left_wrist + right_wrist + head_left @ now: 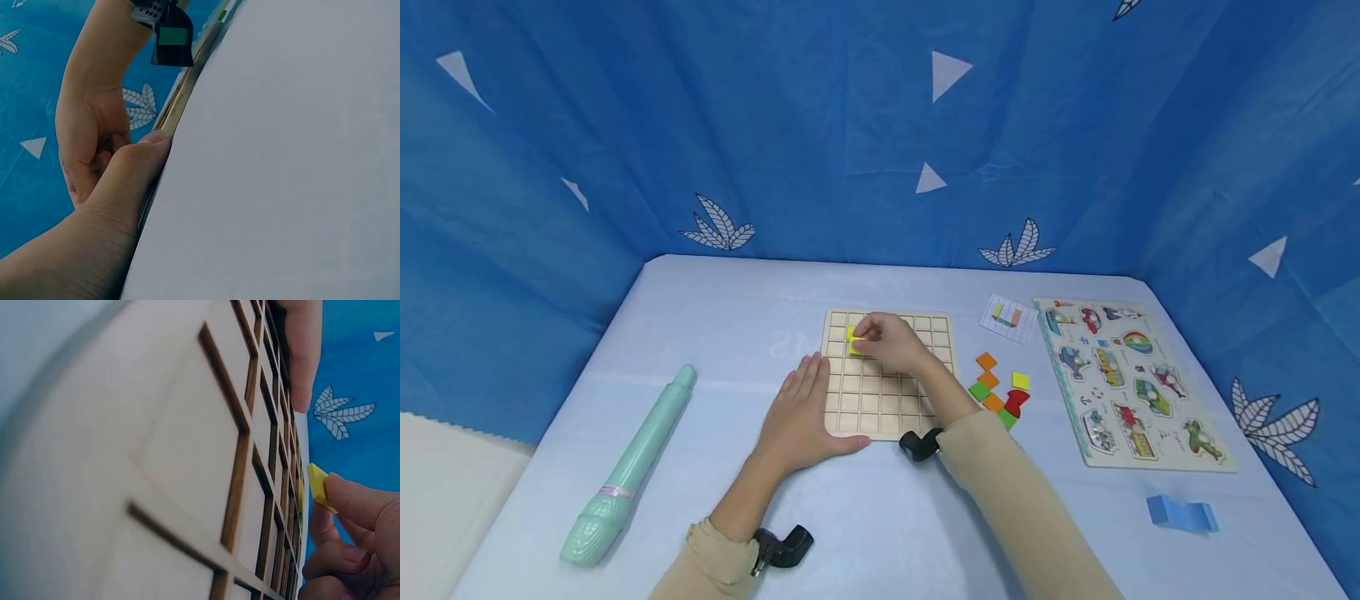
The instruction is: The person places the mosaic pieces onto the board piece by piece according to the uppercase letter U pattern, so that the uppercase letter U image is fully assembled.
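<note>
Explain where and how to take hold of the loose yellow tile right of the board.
Probably pinch the yellow tile by its left and right edges, coming from above: it is small, square and flat on the table, red pieces crowd its near edge, and both sides look free.

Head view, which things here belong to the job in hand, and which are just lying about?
Apparently in use:
wooden grid board, left hand at its edge
yellow tile pinched in the right hand
loose coloured tiles
card with a coloured grid pattern

Apparently just lying about:
mint-green microphone-shaped object
picture puzzle board
blue block
</note>
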A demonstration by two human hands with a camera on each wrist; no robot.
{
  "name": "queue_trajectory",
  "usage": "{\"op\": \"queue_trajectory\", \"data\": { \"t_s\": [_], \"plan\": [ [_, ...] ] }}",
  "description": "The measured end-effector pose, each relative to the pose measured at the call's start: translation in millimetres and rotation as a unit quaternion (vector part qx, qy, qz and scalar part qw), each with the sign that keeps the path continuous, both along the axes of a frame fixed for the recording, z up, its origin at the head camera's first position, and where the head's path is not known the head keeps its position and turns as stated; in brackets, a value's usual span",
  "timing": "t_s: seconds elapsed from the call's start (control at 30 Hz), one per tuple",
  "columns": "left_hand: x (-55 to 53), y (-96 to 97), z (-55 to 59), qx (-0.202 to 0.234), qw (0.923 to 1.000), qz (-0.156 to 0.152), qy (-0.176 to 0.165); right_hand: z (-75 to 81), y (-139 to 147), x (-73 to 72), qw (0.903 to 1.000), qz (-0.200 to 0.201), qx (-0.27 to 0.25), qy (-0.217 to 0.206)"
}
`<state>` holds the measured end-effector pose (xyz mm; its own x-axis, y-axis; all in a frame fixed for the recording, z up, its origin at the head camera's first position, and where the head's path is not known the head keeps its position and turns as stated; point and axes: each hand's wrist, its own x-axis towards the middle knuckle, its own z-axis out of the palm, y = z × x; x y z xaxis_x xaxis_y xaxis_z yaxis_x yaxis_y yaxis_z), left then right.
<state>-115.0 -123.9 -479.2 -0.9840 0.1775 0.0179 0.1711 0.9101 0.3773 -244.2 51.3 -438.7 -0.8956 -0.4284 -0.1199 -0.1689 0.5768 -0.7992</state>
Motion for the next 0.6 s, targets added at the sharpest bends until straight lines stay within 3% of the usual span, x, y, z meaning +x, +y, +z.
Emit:
{"op": "queue_trajectory", "data": {
  "t_s": [0.6],
  "plan": [
    [-0.1, -0.3, -3.1, -0.003, 1.0, -0.001, 0.005, -3.0, -8.2, 3.1, 0.9988, -0.016, 0.04, 0.023]
  ]
}}
